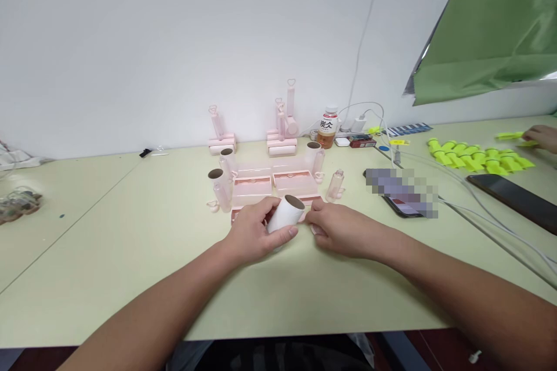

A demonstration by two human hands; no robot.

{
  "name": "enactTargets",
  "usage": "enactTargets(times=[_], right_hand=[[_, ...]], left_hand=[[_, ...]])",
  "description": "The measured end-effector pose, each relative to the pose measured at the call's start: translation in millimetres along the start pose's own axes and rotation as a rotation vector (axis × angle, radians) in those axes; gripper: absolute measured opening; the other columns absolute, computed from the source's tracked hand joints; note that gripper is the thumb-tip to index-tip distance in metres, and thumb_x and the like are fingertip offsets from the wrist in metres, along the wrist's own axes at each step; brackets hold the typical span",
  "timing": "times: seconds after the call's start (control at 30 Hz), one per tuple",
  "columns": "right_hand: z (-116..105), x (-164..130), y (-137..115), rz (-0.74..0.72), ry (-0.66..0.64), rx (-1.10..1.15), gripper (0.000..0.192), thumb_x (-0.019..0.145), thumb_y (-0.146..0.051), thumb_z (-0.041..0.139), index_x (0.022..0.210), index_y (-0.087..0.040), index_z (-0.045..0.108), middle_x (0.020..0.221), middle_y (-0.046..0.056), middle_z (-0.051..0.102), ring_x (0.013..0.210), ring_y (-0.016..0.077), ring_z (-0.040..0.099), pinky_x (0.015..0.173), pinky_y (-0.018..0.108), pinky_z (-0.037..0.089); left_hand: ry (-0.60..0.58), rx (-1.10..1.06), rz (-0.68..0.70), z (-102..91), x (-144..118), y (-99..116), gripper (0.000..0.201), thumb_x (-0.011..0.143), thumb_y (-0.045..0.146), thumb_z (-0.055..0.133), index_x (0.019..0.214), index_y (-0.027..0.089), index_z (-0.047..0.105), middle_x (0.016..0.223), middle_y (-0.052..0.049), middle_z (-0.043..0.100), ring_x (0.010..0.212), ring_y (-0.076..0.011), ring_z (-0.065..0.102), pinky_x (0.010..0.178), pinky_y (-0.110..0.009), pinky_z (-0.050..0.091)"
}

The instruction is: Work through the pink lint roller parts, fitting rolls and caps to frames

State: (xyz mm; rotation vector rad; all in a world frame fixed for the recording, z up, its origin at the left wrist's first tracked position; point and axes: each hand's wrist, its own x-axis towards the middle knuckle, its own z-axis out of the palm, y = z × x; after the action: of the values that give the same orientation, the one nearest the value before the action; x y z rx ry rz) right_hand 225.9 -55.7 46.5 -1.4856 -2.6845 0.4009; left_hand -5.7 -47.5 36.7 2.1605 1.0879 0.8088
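White cylindrical paper roll with a brown cardboard core (286,213) sits in the left hand (255,236), tilted so its open end faces up and to the right, just above the pale green worktop (130,232) and directly in front of the person. The left grip is clenched around the roll's body, thumb along the near side and fingers over the top. The right hand (342,231) rests just beside the roll's upper end, fingertips curled in and touching or nearly touching it; whether that grip pinches anything small cannot be told.

By its look the roll should be light and fairly stiff, since the cardboard tube keeps it round, though hard squeezing could dent it. The outer paper may be tacky or slick, so a wrap around the middle of the body seems the safest hold.

Just beyond the hands lie pale pink rectangular plastic cases (252,185), with translucent pink roller handles (223,188) standing around them. Farther back stands a small bottle with an orange drink (328,127). To the right lie a dark phone (517,196), white cables (487,208) and a cluster of bright yellow-green plastic pieces (474,157), where another person's hand (543,136) reaches in.
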Motion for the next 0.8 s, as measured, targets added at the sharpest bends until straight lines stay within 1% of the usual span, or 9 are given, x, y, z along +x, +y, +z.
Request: enactTargets(times=[0.17,0.27,0.37,0.43,0.47,0.53,0.7,0.73,0.8], right_hand=[[-3,-3,-4,-0.02,0.046,0.067,0.019,0.076,-0.013,0.055,0.093,-0.017,0.063,0.095,0.008,0.06,0.075,0.0176,0.057,0.062,0.025,0.036],[-8,-5,-8,-0.018,0.028,0.08,0.008,0.075,-0.012,0.055,0.08,-0.018,0.056,0.085,0.005,0.06,0.069,0.0165,0.054,0.058,0.025,0.034],[-14,-7,-11,-0.031,0.011,0.095,0.009,0.075,-0.012,0.054,0.074,-0.02,0.049,0.077,0.003,0.059,0.064,0.016,0.051,0.055,0.026,0.032],[-17,-7,-11,-0.041,0.04,0.113,0.01,0.075,-0.012,0.054,0.074,-0.02,0.048,0.077,0.003,0.059,0.065,0.0165,0.05,0.056,0.026,0.033],[-18,-8,-11,-0.044,0.076,0.122,0.01,0.075,-0.013,0.055,0.074,-0.02,0.048,0.077,0.003,0.059,0.066,0.0169,0.051,0.057,0.027,0.034],[-19,-8,-9,-0.052,0.204,0.167,0.009,0.077,-0.015,0.056,0.075,-0.02,0.048,0.078,0.003,0.059,0.068,0.0174,0.051,0.06,0.028,0.037],[-18,-8,-7,-0.134,0.682,0.399,0.015,0.086,-0.02,0.055,0.073,-0.021,0.047,0.088,0.005,0.063,0.08,0.0185,0.059,0.069,0.03,0.044],[-16,-9,-7,-0.164,0.74,0.413,0.016,0.087,-0.02,0.056,0.073,-0.022,0.048,0.092,0.006,0.065,0.083,0.0188,0.06,0.072,0.031,0.045],[-14,-9,-9,-0.236,0.785,0.413,0.014,0.088,-0.021,0.058,0.075,-0.021,0.052,0.097,0.007,0.066,0.088,0.0192,0.063,0.077,0.032,0.047]], left_hand=[[-0.003,-0.006,0.009,0.2,1,1,0.044,0.08,0.049,0.067,0.114,0.023,0.061,0.094,-0.002,0.07,0.076,-0.017,0.061,0.062,-0.027,0.042],[0.003,0.009,0.01,-0.3,1,2,0.043,0.08,0.05,0.066,0.112,0.022,0.062,0.093,-0.002,0.07,0.076,-0.0173,0.061,0.062,-0.027,0.042],[0.003,0.017,0.006,-0.3,1,1,0.043,0.08,0.051,0.066,0.112,0.022,0.062,0.092,-0.002,0.07,0.076,-0.0175,0.061,0.062,-0.027,0.042],[0.007,0.014,0.009,0.1,1,1,0.043,0.08,0.051,0.066,0.112,0.022,0.062,0.093,-0.002,0.07,0.076,-0.0173,0.061,0.061,-0.027,0.042],[0.01,0.012,0.014,0.3,1,0,0.043,0.08,0.05,0.066,0.112,0.022,0.062,0.093,-0.002,0.07,0.076,-0.0172,0.061,0.061,-0.027,0.042],[0.015,0.006,0.021,0.8,1,0,0.043,0.08,0.049,0.067,0.113,0.022,0.062,0.094,-0.002,0.07,0.076,-0.0167,0.061,0.061,-0.026,0.042],[0.009,0.007,0.019,1.1,1,1,0.042,0.08,0.048,0.067,0.114,0.023,0.062,0.094,-0.001,0.071,0.077,-0.0165,0.062,0.063,-0.026,0.043],[0.006,0.013,0.022,1.0,1,1,0.042,0.08,0.048,0.067,0.114,0.024,0.062,0.094,-0.001,0.071,0.077,-0.0167,0.062,0.063,-0.026,0.043],[-0.001,0.03,0.031,1.1,1,1,0.044,0.08,0.048,0.067,0.117,0.024,0.062,0.095,-0.001,0.071,0.078,-0.0171,0.062,0.064,-0.027,0.044]])
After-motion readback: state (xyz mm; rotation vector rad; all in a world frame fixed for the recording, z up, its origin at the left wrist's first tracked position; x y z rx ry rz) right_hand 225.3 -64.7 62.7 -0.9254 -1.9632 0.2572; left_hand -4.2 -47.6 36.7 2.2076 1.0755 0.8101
